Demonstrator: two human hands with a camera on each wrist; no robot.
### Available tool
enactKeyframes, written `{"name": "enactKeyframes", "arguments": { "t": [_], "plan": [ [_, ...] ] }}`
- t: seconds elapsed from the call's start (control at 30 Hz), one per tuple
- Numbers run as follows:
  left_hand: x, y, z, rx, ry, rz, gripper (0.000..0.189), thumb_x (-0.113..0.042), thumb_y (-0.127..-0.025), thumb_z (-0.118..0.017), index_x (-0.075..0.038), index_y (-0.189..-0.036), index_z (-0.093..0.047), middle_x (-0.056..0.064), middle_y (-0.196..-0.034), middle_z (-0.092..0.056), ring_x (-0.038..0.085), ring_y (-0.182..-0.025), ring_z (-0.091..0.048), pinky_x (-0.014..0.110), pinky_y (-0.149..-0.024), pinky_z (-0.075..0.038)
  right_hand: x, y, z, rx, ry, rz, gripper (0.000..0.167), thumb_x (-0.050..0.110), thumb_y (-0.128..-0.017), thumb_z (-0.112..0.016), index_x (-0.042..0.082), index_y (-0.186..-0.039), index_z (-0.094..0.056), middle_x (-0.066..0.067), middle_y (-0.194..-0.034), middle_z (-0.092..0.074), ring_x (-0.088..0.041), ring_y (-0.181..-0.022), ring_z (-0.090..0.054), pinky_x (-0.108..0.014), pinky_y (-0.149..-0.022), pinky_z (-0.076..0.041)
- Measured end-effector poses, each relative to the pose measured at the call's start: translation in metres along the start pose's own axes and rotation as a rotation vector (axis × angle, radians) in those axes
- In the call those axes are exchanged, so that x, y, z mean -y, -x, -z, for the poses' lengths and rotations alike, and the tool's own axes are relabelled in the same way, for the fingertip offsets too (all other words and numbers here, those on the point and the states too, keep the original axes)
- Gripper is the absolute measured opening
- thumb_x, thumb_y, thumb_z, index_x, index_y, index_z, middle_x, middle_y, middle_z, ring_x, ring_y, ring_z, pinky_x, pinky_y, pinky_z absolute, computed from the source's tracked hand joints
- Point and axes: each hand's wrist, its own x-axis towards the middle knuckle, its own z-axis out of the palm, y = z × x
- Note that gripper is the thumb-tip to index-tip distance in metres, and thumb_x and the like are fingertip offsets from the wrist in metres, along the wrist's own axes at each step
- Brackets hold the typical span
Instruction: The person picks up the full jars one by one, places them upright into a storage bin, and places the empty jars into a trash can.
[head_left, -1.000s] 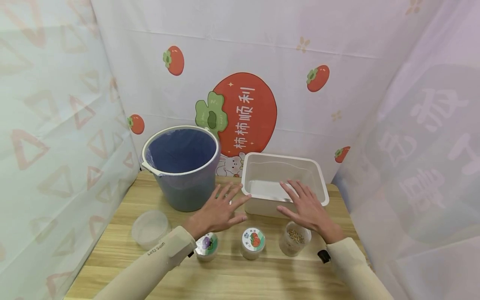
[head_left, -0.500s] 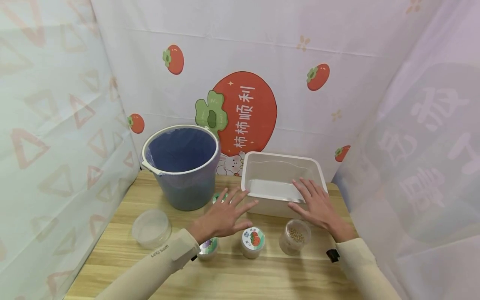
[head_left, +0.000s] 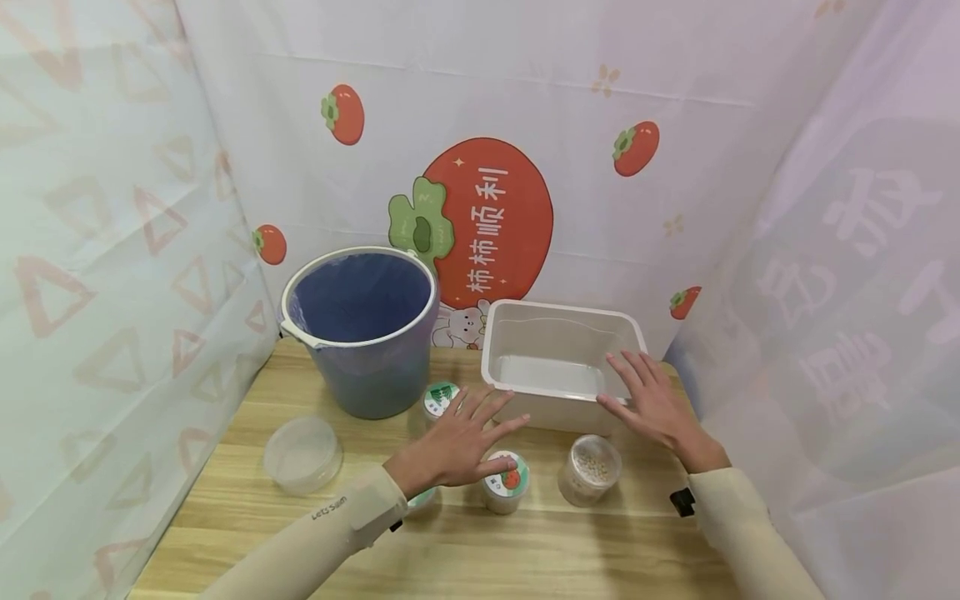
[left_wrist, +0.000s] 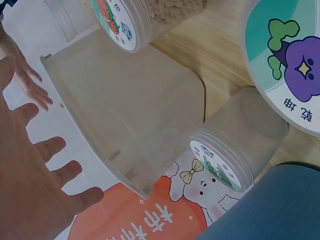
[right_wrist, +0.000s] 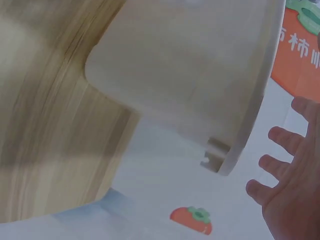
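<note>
My left hand hovers with spread, straight fingers over the middle of the table, holding nothing. Close by its thumb is a clear jar with a tomato label. A green-labelled jar stands just beyond its fingers. Under the wrist, another jar is mostly hidden; its purple label shows in the left wrist view. My right hand, also spread and holding nothing, overlaps the near right corner of a white plastic bin in the head view. A clear jar of beige grains stands left of the right wrist.
A tall blue-grey bucket with a white rim stands at the back left. In front of it is a low, round clear container. Printed cloth encloses the wooden table at the back and both sides.
Both hands have drifted right, the left also slightly nearer the body. The green-labelled jar has come into sight, while the purple-labelled one is now mostly covered by the left arm.
</note>
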Motion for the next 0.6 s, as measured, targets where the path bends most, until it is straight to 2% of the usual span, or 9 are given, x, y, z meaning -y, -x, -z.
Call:
{"name": "enactKeyframes", "arguments": {
  "t": [0.2,0.37,0.6],
  "plan": [
    [-0.005,-0.002,-0.003,0.037,0.016,-0.010,0.073,-0.069,-0.109,-0.047,-0.039,-0.172,-0.031,0.007,-0.182,-0.023,0.039,-0.168,-0.021,0.068,-0.131,-0.028,-0.010,0.001,-0.002,0.020,0.041,-0.044,0.078,0.047,-0.104,-0.066,0.009,-0.167,-0.041,-0.030,-0.172,-0.033,-0.059,-0.158,-0.027,-0.076,-0.125,-0.024],
    [-0.010,-0.004,-0.008,0.068,-0.024,-0.017,0.075,-0.072,-0.107,-0.047,-0.042,-0.173,-0.028,0.004,-0.183,-0.019,0.037,-0.169,-0.018,0.064,-0.131,-0.030,-0.017,0.002,-0.005,0.020,0.056,-0.068,0.077,0.049,-0.105,-0.064,0.010,-0.167,-0.041,-0.030,-0.172,-0.033,-0.061,-0.156,-0.029,-0.079,-0.122,-0.027],
    [-0.014,-0.006,-0.018,0.089,-0.045,-0.056,0.076,-0.076,-0.106,-0.044,-0.041,-0.173,-0.029,0.005,-0.181,-0.025,0.036,-0.168,-0.025,0.061,-0.131,-0.031,-0.027,0.004,-0.009,0.015,0.037,-0.097,0.077,0.049,-0.106,-0.062,0.008,-0.167,-0.041,-0.031,-0.172,-0.031,-0.061,-0.156,-0.029,-0.080,-0.121,-0.027]
  ]
}}
